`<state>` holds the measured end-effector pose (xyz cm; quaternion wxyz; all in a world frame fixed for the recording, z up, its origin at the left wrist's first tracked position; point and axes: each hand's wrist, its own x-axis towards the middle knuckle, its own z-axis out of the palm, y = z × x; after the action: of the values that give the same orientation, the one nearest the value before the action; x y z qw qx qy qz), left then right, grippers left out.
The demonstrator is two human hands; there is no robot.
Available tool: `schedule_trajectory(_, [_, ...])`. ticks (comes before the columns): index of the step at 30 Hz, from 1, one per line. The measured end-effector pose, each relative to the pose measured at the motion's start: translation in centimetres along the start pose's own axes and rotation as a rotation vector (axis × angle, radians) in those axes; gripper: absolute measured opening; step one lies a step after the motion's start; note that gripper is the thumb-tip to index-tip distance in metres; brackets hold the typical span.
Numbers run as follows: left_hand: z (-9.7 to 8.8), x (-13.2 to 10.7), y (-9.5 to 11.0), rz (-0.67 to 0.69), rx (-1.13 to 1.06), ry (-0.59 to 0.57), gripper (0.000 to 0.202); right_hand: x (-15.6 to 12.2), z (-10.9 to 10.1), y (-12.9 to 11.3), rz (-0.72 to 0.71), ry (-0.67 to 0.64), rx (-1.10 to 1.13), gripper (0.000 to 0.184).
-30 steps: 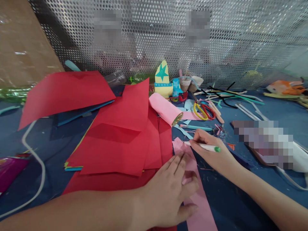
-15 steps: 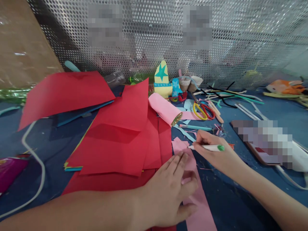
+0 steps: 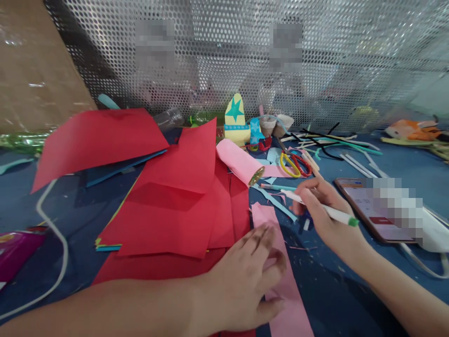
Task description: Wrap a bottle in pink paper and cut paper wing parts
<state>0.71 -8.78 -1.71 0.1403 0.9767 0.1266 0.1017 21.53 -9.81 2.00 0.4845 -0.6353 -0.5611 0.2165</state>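
My left hand (image 3: pixel 245 281) lies flat with fingers spread on a long pink paper strip (image 3: pixel 280 262) at the bottom centre, pressing it to the blue table (image 3: pixel 336 285). My right hand (image 3: pixel 326 213) is closed round a white pen with a green cap (image 3: pixel 324 209). The pen's tip points left, a little above and to the right of the strip's far end, off the paper. Red paper sheets (image 3: pixel 175 206) lie stacked just left of the strip.
A pink paper roll (image 3: pixel 238 161) lies beyond the strip. Scissors with yellow and red handles (image 3: pixel 296 164), paper scraps, straws and a yellow cone with a teal star (image 3: pixel 234 117) sit farther back. A phone (image 3: pixel 368 208) lies at right. A perforated metal screen closes the back.
My right hand with the pen has lifted off the strip's far end and moved right and away. My left hand stays pressed on the strip.
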Motion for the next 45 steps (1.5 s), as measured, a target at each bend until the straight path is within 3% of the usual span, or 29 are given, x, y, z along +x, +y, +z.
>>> schedule_trajectory(5, [0.2,0.0,0.2,0.034,0.098,0.079,0.047,-0.3,-0.2,0.3,0.047,-0.109,0.015,0.03])
schedule_trajectory(11, [-0.6,0.9,0.1,0.116,0.132,0.1,0.033,-0.1,-0.2,0.1,0.031,-0.119,-0.071,0.03])
schedule_trajectory(14, [-1.8,1.3,-0.1,0.122,-0.012,0.24,0.023,0.0,0.0,0.0,0.046,-0.082,-0.016,0.026])
schedule_trajectory(16, [-3.1,1.4,-0.2,0.02,-0.205,0.365,0.016,0.1,-0.1,0.0,0.097,-0.089,0.107,0.029])
schedule_trajectory(18, [-4.3,1.5,-0.4,-0.172,-0.389,0.447,0.013,0.1,-0.3,0.0,0.164,-0.187,0.297,0.039])
schedule_trajectory(21, [-5.6,1.8,-1.0,-0.447,-0.564,0.478,0.013,0.1,-0.7,-0.3,0.185,-0.407,0.487,0.048])
schedule_trajectory(23, [-5.8,2.0,-1.5,-0.534,-0.641,0.481,0.014,0.1,-0.9,-0.6,0.164,-0.471,0.525,0.049])
schedule_trajectory(27, [-5.5,2.4,-2.1,-0.623,-0.773,0.57,0.019,0.2,-1.0,-0.6,0.188,-0.429,0.649,0.053])
schedule_trajectory(29, [-5.5,2.6,-2.2,-0.667,-0.868,0.592,0.023,0.3,-1.0,-0.4,0.171,-0.366,0.583,0.045])
schedule_trajectory(32, [-5.8,2.7,-2.2,-0.691,-1.012,0.543,0.031,0.4,-1.0,-0.3,0.114,-0.235,0.431,0.031])
schedule_trajectory(36, [-6.4,2.6,-2.4,-0.641,-1.066,0.493,0.031,1.0,-1.1,-0.6,0.117,-0.043,0.453,0.027])
schedule_trajectory(39, [-6.8,2.5,-2.4,-0.632,-1.178,0.324,0.031,1.5,-1.2,-0.3,0.175,0.098,0.446,0.027])
schedule_trajectory(42, [-6.8,2.4,-2.2,-0.553,-1.293,0.121,0.054,1.9,-1.3,0.5,0.148,0.114,0.364,0.025])
schedule_trajectory(45, [-6.6,2.1,-2.0,-0.43,-1.218,-0.041,0.069,2.0,-1.2,1.1,-0.005,0.045,0.189,0.02])
